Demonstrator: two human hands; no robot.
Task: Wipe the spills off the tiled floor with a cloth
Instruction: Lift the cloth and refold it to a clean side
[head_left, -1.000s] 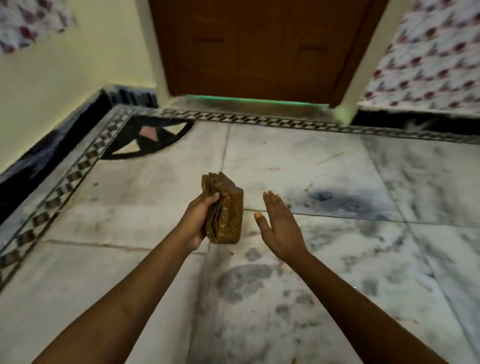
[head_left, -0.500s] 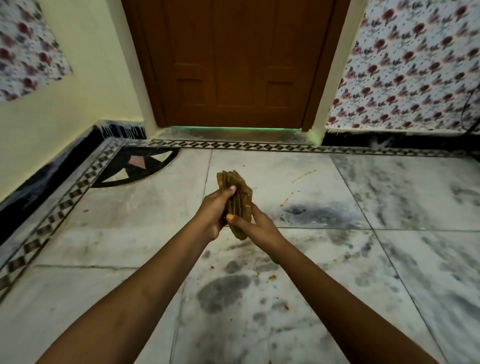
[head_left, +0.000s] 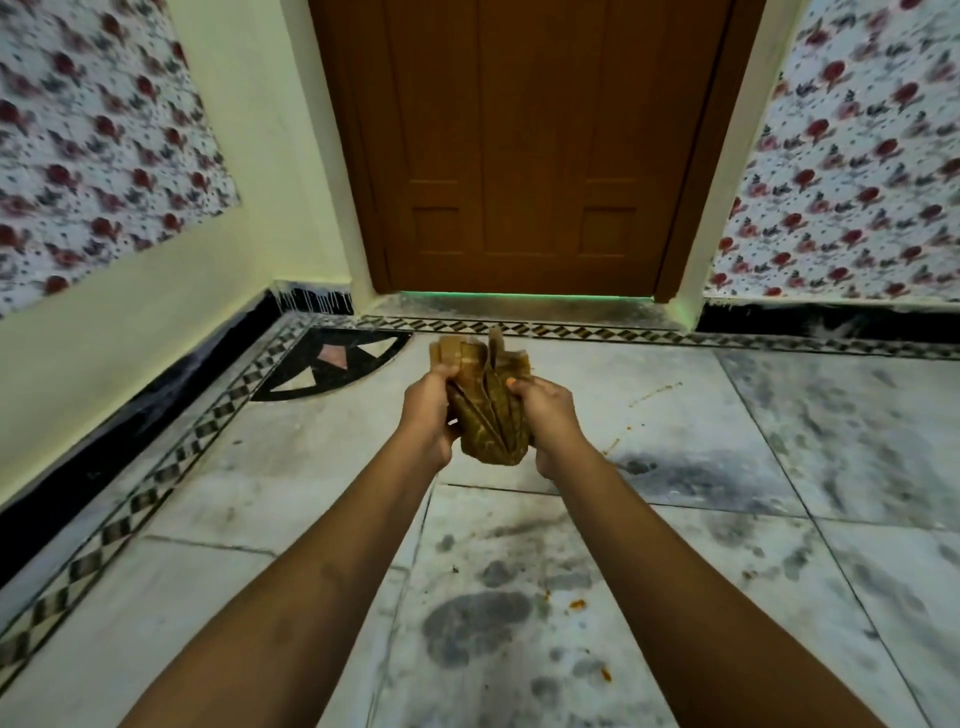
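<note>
Cloth (head_left: 485, 410) sits bunched and folded between both hands, held above the tiled floor (head_left: 727, 519) — left hand (head_left: 428, 410) grips its left side, right hand (head_left: 548, 418) clasps its right. Orange spills (head_left: 576, 603) dot the tiles below.

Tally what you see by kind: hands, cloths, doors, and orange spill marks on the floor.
Hands: 2, left hand and right hand, both gripping the cloth
Cloths: 1, brown cloth
Doors: 1, wooden door
Orange spill marks: at least 3
Total: 7
</note>
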